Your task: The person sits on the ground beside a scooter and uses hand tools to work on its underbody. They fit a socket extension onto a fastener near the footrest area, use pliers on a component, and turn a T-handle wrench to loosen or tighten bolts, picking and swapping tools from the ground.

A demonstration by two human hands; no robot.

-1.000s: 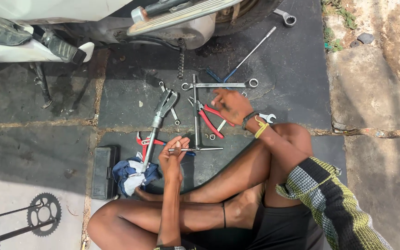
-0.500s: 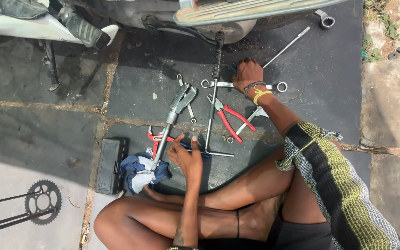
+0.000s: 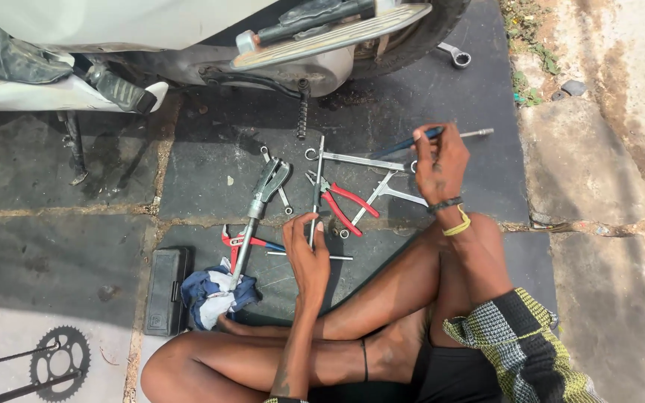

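— Right hand (image 3: 440,166)?
— Raised, fingers pinching a long thin blue-handled metal tool (image 3: 421,139) near its middle.
— Left hand (image 3: 306,257)?
— Grasping a long slender steel rod (image 3: 316,190) at its lower end; red-handled pliers (image 3: 343,204) lie just right of it, a heavy grey wrench (image 3: 259,201) to its left.

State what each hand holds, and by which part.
Right hand lifts a blue-handled tool by its handle. Left hand grips a long metal rod at its near end.
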